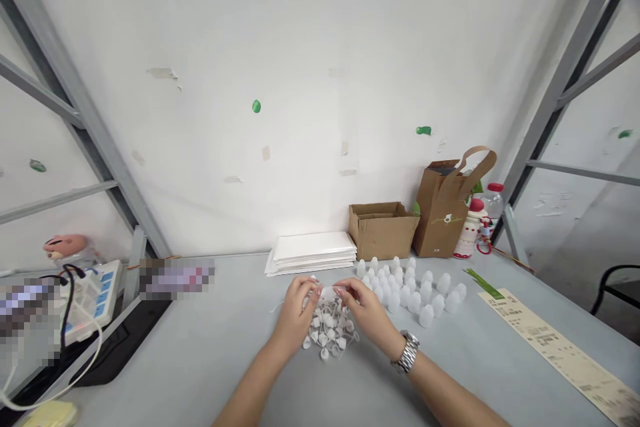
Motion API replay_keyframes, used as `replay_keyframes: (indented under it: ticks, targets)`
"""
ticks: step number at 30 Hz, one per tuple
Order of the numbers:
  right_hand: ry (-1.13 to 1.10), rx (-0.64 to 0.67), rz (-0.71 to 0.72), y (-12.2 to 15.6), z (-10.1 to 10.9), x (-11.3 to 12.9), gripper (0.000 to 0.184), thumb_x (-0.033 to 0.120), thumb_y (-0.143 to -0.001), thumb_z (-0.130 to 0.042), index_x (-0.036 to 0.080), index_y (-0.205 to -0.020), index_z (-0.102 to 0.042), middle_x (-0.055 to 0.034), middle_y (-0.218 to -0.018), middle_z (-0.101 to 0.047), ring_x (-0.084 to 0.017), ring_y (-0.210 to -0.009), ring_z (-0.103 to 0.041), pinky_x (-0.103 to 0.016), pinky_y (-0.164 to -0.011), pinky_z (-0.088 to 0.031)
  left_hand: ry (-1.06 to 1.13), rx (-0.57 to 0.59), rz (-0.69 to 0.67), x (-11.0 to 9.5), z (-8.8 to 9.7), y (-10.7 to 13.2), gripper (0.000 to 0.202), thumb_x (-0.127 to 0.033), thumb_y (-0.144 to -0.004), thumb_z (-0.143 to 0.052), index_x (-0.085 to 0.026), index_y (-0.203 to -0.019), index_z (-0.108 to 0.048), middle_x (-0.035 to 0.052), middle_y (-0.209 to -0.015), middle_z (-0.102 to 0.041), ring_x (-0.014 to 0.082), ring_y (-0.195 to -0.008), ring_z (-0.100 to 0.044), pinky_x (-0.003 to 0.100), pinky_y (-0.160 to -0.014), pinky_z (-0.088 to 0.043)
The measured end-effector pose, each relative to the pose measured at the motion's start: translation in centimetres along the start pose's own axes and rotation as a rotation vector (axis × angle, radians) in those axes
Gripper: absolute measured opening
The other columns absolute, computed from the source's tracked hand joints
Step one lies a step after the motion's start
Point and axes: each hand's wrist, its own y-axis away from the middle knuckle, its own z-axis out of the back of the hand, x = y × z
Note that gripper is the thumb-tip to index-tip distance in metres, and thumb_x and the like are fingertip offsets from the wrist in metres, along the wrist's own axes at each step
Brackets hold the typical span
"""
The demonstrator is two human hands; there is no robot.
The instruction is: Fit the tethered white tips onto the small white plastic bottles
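Fingers tight on a white piece above grey table, white wall behind.

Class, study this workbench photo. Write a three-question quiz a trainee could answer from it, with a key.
1. True or false: the left hand and right hand together hold a small white piece above the pile of caps.
2. Which wrist wears the watch? A left; B right.
3. Fill in: the cardboard box stands between the stack of white sheets and the paper ___.
Key: 1 true; 2 B; 3 bag.
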Motion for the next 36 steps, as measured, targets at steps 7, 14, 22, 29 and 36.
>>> replay_keyframes:
  ticks: [7,14,22,29,36]
  targets:
    - [0.021,0.052,-0.007,0.02,-0.31,-0.5,0.026,0.037,-0.085,-0.042,0.018,-0.084,-0.06,-0.0021,-0.074,-0.061,-0.015,-0.064,-0.055,-0.027,-0.062,-0.044,0.019,0.046,-0.03,-0.29,-0.39,0.24,0.027,-0.036,-0.085,-0.036,-0.021,-0.078,-0.057,0.0059,-0.095,-0.051,0.0196,-0.098,-0.048,0.036,-0.088,-0.039]
    - [0.12,0.003,0.124,0.49,-0.4,-0.38,0.016,0.03,-0.083,-0.049,0.019,-0.091,-0.058,-0.0033,-0.08,-0.056,-0.017,-0.075,-0.052,-0.03,-0.071,-0.043,0.106,0.051,0.133,-0.18,-0.53,0.03,0.04,-0.04,-0.085,-0.033,-0.018,-0.056,-0.051,0.0048,-0.089,-0.048,0.0168,-0.081,-0.052,0.032,-0.073,-0.046]
    - [0.056,0.087,0.019,0.35,-0.21,-0.4,0.028,0.037,-0.088,-0.037,0.018,-0.089,-0.058,-0.0007,-0.067,-0.059,-0.015,-0.063,-0.055,-0.028,-0.062,-0.045,0.072,0.014,0.066,-0.14,-0.53,0.01,0.034,-0.039,-0.085,-0.036,-0.019,-0.066,-0.057,0.0054,-0.094,-0.049,0.0176,-0.09,-0.051,0.033,-0.082,-0.043]
    - [0.087,0.039,0.107,0.36,-0.01,0.08,0.024,0.036,-0.086,-0.043,0.02,-0.094,-0.059,-0.0035,-0.086,-0.061,-0.017,-0.078,-0.055,-0.029,-0.072,-0.044,0.05,0.0,0.046,-0.21,-0.34,0.14,0.037,-0.037,-0.086,-0.034,-0.019,-0.06,-0.055,0.005,-0.093,-0.049,0.0182,-0.094,-0.05,0.033,-0.086,-0.041]
    - [0.114,0.043,0.086,0.32,-0.16,-0.18,0.022,0.035,-0.085,-0.045,0.019,-0.095,-0.058,-0.0028,-0.08,-0.06,-0.016,-0.073,-0.055,-0.028,-0.068,-0.044,0.039,-0.004,0.059,-0.26,-0.48,0.2,0.038,-0.039,-0.086,-0.034,-0.02,-0.06,-0.053,0.0048,-0.092,-0.05,0.0182,-0.09,-0.051,0.034,-0.082,-0.043]
